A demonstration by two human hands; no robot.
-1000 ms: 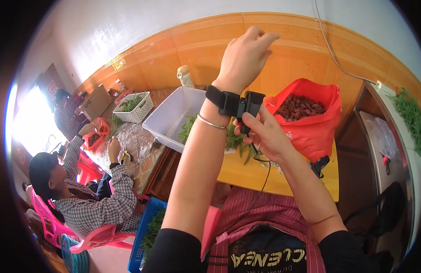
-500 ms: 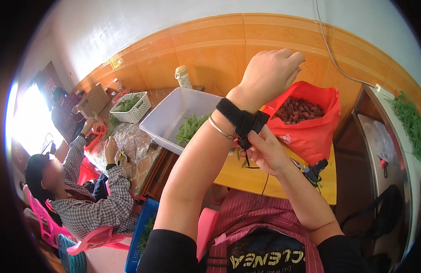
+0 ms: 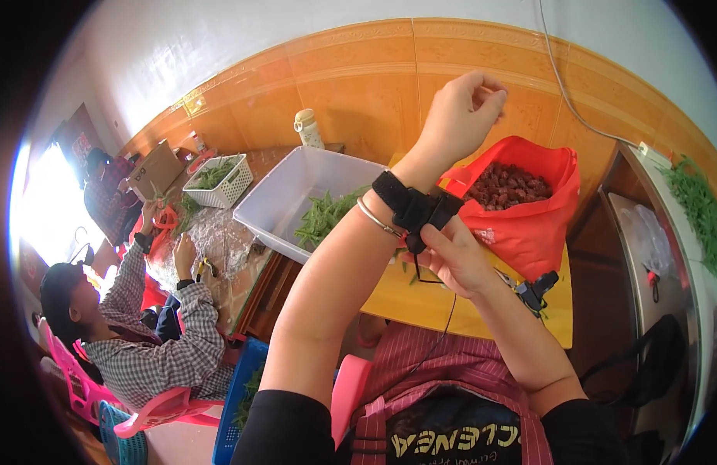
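My left hand (image 3: 463, 116) is raised in front of the wall, its fingers curled in with nothing seen in them. A black strap with a small black device (image 3: 433, 215) is fastened round my left wrist, next to a silver bangle (image 3: 379, 218). With thumb and fingers, my right hand (image 3: 457, 260) pinches the lower part of this device, and a thin black cable (image 3: 450, 314) hangs down from there. Behind my right hand stands a red bag (image 3: 533, 213) of dark red, wrinkled dried fruit (image 3: 505, 186) on a yellow table (image 3: 405, 302).
Another black strapped device (image 3: 535, 293) lies on the yellow table's right side. To the left are a whitish tub (image 3: 254, 217) with green sprigs (image 3: 325, 219), a white basket (image 3: 230, 190) and a cream bottle (image 3: 306, 128). A co-worker (image 3: 153, 341) sits at the left; shelves (image 3: 618, 232) stand at the right.
My left hand has turned at the wrist and risen slightly, its fingers now curled toward the thumb. My right hand keeps its grip on the wrist device.
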